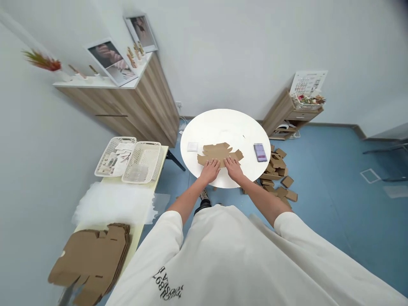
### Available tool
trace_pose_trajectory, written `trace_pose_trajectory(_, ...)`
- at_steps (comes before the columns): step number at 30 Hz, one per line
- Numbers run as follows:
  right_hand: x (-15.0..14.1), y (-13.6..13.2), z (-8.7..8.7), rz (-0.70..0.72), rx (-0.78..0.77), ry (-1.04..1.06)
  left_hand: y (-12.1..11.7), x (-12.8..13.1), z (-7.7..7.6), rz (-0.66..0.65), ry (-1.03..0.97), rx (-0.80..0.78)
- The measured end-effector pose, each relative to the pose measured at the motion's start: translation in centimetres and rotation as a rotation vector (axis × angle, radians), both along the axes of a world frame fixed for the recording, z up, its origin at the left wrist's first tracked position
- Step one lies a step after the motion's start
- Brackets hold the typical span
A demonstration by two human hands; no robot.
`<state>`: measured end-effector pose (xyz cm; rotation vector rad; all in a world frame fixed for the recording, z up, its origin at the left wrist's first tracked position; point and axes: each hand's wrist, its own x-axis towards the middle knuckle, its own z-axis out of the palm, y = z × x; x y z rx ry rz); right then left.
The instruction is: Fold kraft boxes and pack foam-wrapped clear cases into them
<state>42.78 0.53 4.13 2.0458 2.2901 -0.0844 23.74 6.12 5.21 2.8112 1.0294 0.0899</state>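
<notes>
A flat, unfolded brown cardboard box blank (219,152) lies on the round white table (223,125). My left hand (209,168) rests on the blank's near edge with its fingers stretched flat. Right beside it my right hand (233,166) presses on the same edge, fingers also flat. A small white square packet (192,146) lies to the left of the blank. On the right sits a purple rectangular item (260,152).
A side table at the left carries two white baskets (129,160), translucent white sheets (113,204) and a stack of cardboard blanks (92,259). Folded small boxes (279,176) are piled on the blue floor right of the table. Wooden cabinets (134,100) stand along the wall.
</notes>
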Motion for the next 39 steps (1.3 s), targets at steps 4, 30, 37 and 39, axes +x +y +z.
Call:
trace_pose_trajectory(4, 0.9, 1.2, -1.5, -0.080, -0.081, -0.013, 3.5, 1.4, -1.8, -0.137, 0.057, -0.095)
trace_pose_trajectory(30, 5.5, 7.9, -9.2, -0.194, -0.380, 0.224, 12.3, 5.8, -9.6, -0.184, 0.274, -0.345)
trace_pose_trajectory(37, 7.4, 8.7, -8.7, -0.159, -0.425, 0.278, 13.7, 8.9, -9.1, -0.229, 0.306, -0.369)
trace_pose_trajectory(39, 7.5, 9.1, -8.6, -0.175, -0.427, 0.291, 14.1, 9.7, -9.2, -0.215, 0.322, -0.381)
